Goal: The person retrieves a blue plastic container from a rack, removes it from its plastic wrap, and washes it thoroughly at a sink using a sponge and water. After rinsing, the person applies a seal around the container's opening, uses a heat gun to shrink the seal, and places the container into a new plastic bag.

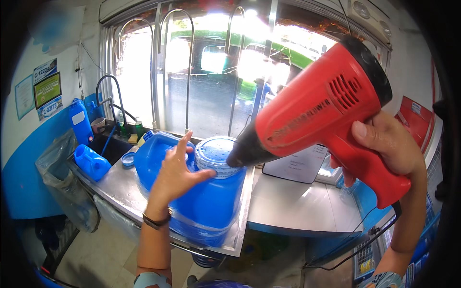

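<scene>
A red heat gun [309, 108] with a black nozzle is gripped by its handle in my right hand [387, 144]. Its nozzle tip is close to the printed seal band around the capped mouth of a large blue plastic water container [207, 198]. The blue cap [216, 148] is wet with droplets. My left hand [180, 171] is spread beside the cap, thumb near the band and fingers raised; whether it touches the band is unclear. Clear plastic film is around the container, which rests on a stainless steel counter [122, 187].
A small blue jug [92, 162] and a loose blue cap [128, 158] lie left, by a sink with a black hose faucet [110, 81]. Tall curved metal pipes rise behind. A whiteboard [295, 163] leans at the right. The gun's black cord [360, 252] hangs at lower right.
</scene>
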A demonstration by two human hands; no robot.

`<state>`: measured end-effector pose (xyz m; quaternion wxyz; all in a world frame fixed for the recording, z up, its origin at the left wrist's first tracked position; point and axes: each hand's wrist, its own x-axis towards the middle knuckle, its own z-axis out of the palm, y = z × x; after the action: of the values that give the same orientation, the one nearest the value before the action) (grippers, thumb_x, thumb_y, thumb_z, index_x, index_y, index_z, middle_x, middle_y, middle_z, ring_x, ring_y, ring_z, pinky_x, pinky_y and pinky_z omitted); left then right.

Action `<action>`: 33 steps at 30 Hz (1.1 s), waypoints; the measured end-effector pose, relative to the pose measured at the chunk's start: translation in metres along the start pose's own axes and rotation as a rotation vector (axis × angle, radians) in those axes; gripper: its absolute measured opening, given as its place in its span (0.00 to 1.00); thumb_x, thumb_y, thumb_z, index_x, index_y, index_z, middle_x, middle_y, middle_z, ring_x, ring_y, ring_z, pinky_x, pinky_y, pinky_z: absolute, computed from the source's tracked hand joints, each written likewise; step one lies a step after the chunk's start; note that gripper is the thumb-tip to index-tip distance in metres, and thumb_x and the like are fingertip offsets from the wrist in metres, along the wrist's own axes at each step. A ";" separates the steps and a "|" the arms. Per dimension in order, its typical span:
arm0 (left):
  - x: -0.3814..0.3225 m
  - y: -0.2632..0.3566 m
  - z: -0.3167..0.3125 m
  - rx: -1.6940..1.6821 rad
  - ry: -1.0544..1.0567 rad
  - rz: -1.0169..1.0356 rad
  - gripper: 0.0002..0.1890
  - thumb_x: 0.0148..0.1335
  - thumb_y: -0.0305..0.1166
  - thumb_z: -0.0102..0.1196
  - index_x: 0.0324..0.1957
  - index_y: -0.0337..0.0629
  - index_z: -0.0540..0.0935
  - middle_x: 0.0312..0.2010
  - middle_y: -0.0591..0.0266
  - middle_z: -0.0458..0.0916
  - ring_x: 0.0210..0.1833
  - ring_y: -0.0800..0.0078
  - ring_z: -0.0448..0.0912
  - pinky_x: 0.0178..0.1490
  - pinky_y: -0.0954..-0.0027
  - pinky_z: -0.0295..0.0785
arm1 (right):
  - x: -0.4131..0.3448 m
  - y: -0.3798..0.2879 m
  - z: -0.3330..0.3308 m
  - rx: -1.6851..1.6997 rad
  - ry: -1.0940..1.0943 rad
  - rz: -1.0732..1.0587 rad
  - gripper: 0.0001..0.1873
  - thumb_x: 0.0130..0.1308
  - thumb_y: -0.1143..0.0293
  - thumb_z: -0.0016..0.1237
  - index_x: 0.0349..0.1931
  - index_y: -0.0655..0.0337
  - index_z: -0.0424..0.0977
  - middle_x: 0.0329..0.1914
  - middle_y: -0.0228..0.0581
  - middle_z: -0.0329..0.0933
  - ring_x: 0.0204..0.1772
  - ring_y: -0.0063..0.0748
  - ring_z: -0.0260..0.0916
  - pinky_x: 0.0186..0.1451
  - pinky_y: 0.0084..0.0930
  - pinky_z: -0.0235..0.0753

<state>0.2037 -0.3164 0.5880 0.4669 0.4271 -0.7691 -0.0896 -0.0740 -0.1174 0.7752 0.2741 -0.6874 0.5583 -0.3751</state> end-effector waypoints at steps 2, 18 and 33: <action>0.024 0.001 -0.014 0.046 -0.018 0.079 0.37 0.56 0.43 0.65 0.67 0.42 0.69 0.56 0.45 0.76 0.58 0.53 0.76 0.62 0.57 0.71 | -0.006 0.018 -0.010 0.040 0.028 -0.003 0.31 0.68 0.49 0.52 0.52 0.75 0.70 0.31 0.48 0.79 0.25 0.34 0.79 0.29 0.27 0.81; 0.120 0.057 0.030 0.841 -0.686 0.052 0.32 0.69 0.56 0.45 0.60 0.37 0.76 0.54 0.45 0.80 0.59 0.51 0.77 0.63 0.54 0.70 | -0.086 0.135 0.034 0.394 0.241 -0.111 0.45 0.62 0.43 0.57 0.62 0.76 0.58 0.42 0.62 0.77 0.35 0.46 0.81 0.33 0.37 0.84; 0.115 0.041 0.020 0.824 -0.635 0.157 0.30 0.72 0.51 0.40 0.59 0.32 0.76 0.56 0.44 0.78 0.60 0.52 0.76 0.64 0.58 0.71 | -0.070 0.164 0.039 0.482 0.242 -0.160 0.42 0.64 0.42 0.53 0.58 0.77 0.62 0.38 0.61 0.77 0.31 0.44 0.79 0.28 0.38 0.83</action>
<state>0.1414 -0.3814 0.6730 0.0093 0.4682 -0.8739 0.1304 -0.1413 -0.0878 0.6076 0.3305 -0.5943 0.4257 -0.5970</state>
